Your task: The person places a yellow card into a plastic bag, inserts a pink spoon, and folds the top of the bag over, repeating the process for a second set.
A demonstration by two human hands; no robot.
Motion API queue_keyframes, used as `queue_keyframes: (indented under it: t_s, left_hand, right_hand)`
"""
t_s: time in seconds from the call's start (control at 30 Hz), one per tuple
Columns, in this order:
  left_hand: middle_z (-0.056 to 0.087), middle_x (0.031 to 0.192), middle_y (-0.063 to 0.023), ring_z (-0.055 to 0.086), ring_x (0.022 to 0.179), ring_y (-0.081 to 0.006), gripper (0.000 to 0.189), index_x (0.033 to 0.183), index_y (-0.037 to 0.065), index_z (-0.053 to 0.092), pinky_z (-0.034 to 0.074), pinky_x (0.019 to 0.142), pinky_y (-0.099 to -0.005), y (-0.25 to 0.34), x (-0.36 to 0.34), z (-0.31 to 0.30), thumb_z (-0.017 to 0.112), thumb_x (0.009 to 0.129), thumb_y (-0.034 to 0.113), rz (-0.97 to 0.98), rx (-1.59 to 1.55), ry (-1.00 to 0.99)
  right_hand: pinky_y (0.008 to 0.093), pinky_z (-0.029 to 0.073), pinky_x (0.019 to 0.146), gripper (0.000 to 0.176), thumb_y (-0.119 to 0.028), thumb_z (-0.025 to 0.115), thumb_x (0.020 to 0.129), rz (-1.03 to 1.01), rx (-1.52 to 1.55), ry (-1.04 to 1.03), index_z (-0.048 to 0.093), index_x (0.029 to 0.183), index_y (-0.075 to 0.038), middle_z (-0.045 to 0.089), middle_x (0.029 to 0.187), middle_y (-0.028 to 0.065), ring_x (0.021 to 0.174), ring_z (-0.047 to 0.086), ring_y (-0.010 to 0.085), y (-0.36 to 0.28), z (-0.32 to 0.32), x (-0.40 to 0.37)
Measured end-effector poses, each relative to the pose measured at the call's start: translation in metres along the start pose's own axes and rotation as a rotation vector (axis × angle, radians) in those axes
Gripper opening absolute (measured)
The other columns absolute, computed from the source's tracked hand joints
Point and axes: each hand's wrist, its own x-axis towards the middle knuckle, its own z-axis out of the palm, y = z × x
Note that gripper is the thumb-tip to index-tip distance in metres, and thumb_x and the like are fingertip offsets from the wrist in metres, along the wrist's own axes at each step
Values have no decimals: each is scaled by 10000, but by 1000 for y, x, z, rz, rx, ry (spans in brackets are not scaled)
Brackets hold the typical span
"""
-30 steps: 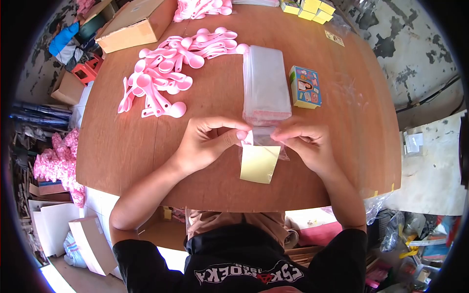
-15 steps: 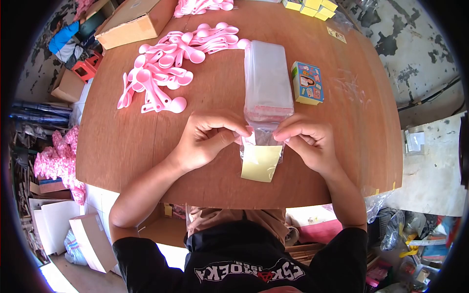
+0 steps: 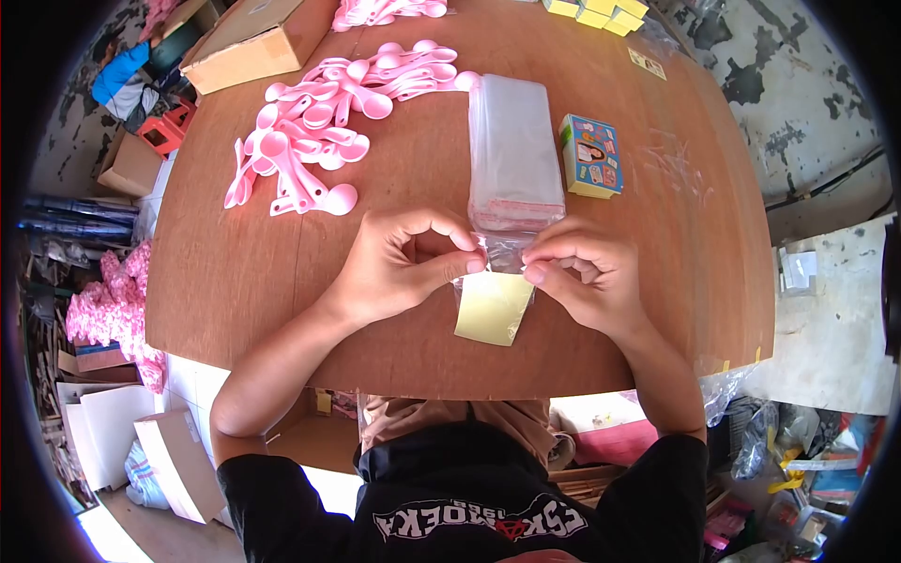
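Observation:
Between my hands, near the table's front edge, is a clear plastic bag [image 3: 505,255] with a pale yellow card [image 3: 493,310] in its lower part. My left hand [image 3: 413,263] pinches the bag's left side between thumb and forefinger. On the right side, my right hand [image 3: 587,272] grips it in the same way. Just beyond my fingertips lies a thick stack of clear plastic bags [image 3: 514,150] with a pinkish edge towards me. Right of that stack sits a block of printed cards [image 3: 591,157], blue on top with yellow sides.
Pink plastic spoons [image 3: 314,127] lie heaped on the wooden table [image 3: 225,281], with more at the back. A cardboard box [image 3: 253,42] stands back left, yellow card stacks [image 3: 601,14] back right. A person in blue [image 3: 122,75] is at far left.
Both thumbs have shifted and now press at the top of the yellow card. The bag and card have moved slightly left and up.

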Motion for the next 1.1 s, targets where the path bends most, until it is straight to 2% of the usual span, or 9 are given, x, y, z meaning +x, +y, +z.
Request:
queue_keyframes:
  t_s: [0.33,0.43,0.5,0.53,0.6,0.73,0.87,0.93,1.1]
  left_hand:
    - [689,946,-98,673,875,-135,97,967,-55,654,576,754,-261,8,2,-5,667,872,-39,-53,35,-44]
    - [690,945,-98,672,878,-134,109,981,-55,652,575,756,-261,9,2,-5,665,874,-39,-54,33,-44]
    - [689,946,-99,673,875,-134,124,996,-52,648,576,755,-263,6,2,-6,665,873,-40,-48,47,-34]
    - [689,946,-100,673,871,-135,140,1011,-50,645,577,753,-264,5,1,-6,666,873,-41,-43,59,-19]
    - [689,949,-99,670,893,-136,158,1024,-45,641,573,773,-270,3,2,-9,671,869,-38,-46,54,-10]
    - [693,950,-86,655,961,-150,235,1070,-37,633,557,852,-309,14,6,2,709,851,-2,-29,-130,73]
    - [699,966,-79,639,975,-134,288,1102,-32,637,536,869,-304,13,4,2,736,841,43,-145,-173,7]
    - [703,987,-77,628,940,-101,305,1118,-26,645,526,833,-274,5,5,-7,742,845,70,-248,52,-246]
    - [712,866,-27,623,784,-50,270,1037,-13,678,527,683,-249,38,-18,0,778,818,109,-170,266,-121]
  right_hand:
    - [244,581,638,124,28,776,760,-11,-90,50,682,840,17,656,862,91,779,658,117,-3,4,2]
    - [245,580,667,176,26,769,773,-55,-89,28,663,913,18,654,858,93,795,659,115,0,4,1]
    - [248,577,700,225,18,743,808,62,244,141,628,1000,23,662,877,95,813,666,117,-2,10,-1]
    - [248,577,700,225,18,743,808,60,244,142,628,1000,23,662,877,95,813,666,117,-4,8,0]
    - [257,549,762,343,33,713,833,244,165,-27,562,1140,11,640,994,78,885,642,114,-8,4,1]
    - [249,560,694,153,-42,708,867,222,133,-76,632,972,38,687,892,92,833,658,105,7,5,-4]
    - [250,560,697,130,-50,705,872,233,172,-67,649,954,34,688,886,88,829,650,93,2,9,-5]
    - [245,555,696,137,-39,701,873,199,143,-109,647,977,33,686,872,76,812,650,89,0,11,-5]
    - [253,533,664,188,-95,736,849,116,166,-141,653,977,15,692,886,70,789,650,94,2,2,-8]
